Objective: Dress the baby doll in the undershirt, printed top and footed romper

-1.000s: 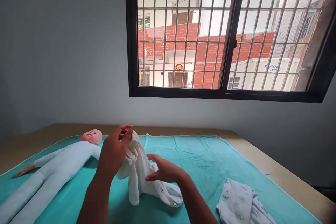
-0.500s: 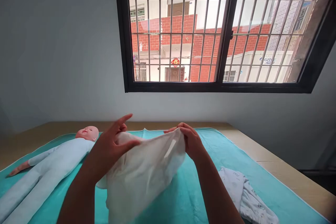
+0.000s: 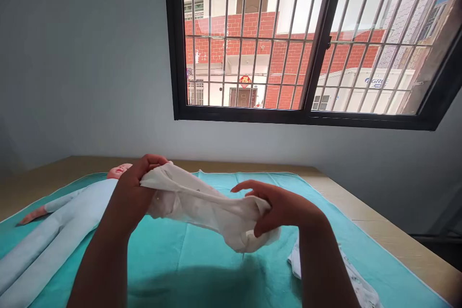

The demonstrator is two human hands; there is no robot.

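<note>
While both hands hover above the teal sheet (image 3: 202, 269), a white garment (image 3: 202, 199) hangs stretched between them, clear of the surface. The left hand (image 3: 135, 195) is closed in a loose fist on the garment's higher end. Its fingers curl over the top of the cloth, and the fabric bunches out of the grip toward the right hand. The right hand (image 3: 285, 209) sits lower and is clamped on the other end. Its thumb and lower fingers pinch a wad of cloth that bulges out beneath the palm. The upper fingers (image 3: 245, 186) are slightly lifted and point toward the left hand, not fully pressed down. Between the two grips the cloth runs as a slack, gathered band sloping down from the left hand to the right.

Beyond and to the outside of the left hand, a doll (image 3: 68, 224) in a pale blue suit lies on its back on the sheet. Its head is just behind the left knuckles, and one arm is stretched away from the hands. A second garment (image 3: 361, 288), white with small prints, lies crumpled on the sheet under the right forearm, partly hidden by the arm. To the outside of the right hand, the wooden table (image 3: 393, 236) shows past the sheet's edge. Far beyond both hands, a barred window (image 3: 319, 48) is set in the wall.
</note>
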